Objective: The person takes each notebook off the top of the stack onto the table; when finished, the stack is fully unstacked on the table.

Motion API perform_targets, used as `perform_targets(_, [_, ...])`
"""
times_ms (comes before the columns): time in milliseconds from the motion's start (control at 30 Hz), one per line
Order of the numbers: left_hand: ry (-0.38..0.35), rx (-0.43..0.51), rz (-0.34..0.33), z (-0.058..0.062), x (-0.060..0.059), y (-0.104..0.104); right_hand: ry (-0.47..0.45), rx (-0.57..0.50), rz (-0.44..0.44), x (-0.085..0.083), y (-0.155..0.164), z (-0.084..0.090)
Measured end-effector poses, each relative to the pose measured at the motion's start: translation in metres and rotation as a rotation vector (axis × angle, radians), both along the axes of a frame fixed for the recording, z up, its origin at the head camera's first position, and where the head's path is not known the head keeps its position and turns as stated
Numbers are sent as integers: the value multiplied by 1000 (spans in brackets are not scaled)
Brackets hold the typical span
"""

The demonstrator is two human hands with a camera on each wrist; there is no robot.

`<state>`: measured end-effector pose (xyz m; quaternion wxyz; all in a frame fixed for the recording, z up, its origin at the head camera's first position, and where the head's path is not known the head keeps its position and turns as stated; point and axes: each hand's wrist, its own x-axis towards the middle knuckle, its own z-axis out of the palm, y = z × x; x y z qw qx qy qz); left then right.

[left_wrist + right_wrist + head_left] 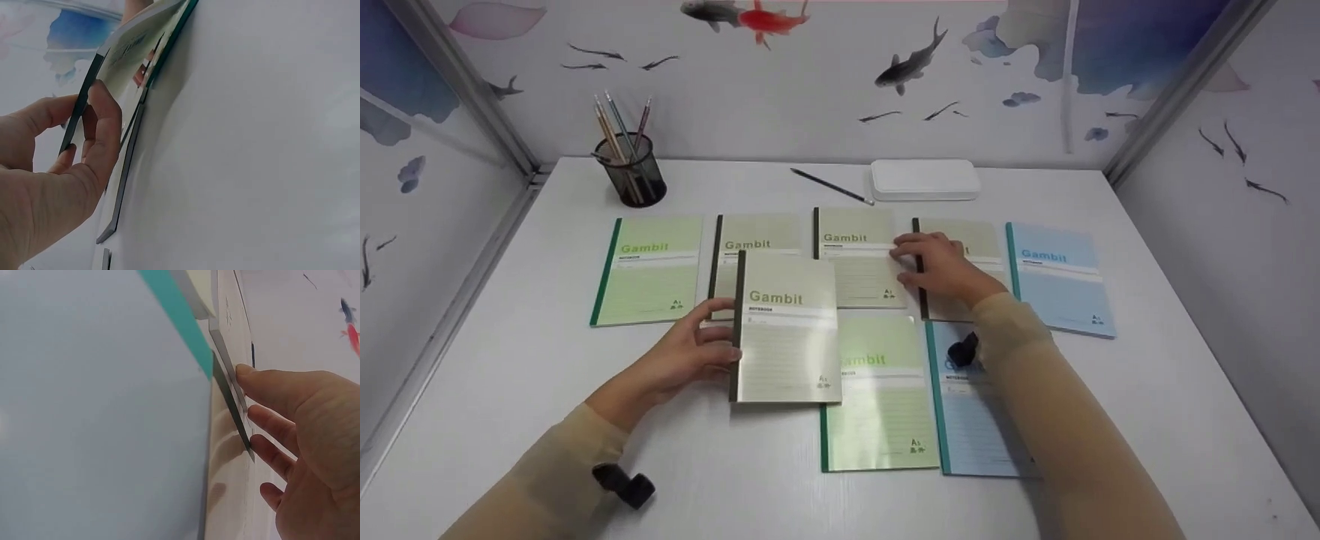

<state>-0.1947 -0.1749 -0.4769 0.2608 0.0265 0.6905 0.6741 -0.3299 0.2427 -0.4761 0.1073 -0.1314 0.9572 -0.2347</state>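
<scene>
My left hand (682,352) pinches a beige-grey Gambit notebook (789,330) by its dark spine. It is raised and tilted, overlapping a beige notebook (757,229) behind, the middle beige notebook (859,259) and a green notebook (881,397) in front. In the left wrist view, thumb and fingers (104,129) lie on both sides of the spine. My right hand (945,266) is at the right edge of the middle beige notebook, fingers loosely bent, over another beige notebook (979,240). The right wrist view shows the thumb (270,385) at that edge.
A green notebook (649,277) lies far left and a blue one (1061,277) far right in the back row. Another blue notebook (982,427) is partly under my right forearm. Behind stand a mesh pencil cup (637,180), a black pencil (832,186) and a white case (926,180).
</scene>
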Motion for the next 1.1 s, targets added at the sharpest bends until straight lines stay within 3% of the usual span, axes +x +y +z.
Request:
perform_targets(133, [1,-13,-19,2,18,-12,-1,-4,0,1,0,-1])
perform_targets(433, [-22,-77,-74,7,40,-37,-2,1,29,2,-1,2])
perform_targets(633, [-43,-171,-80,8,46,-45,-9,2,9,3,0,1])
perform_targets(1100, [24,-446,-48,9,55,-33,-14,-17,-11,3,0,-2])
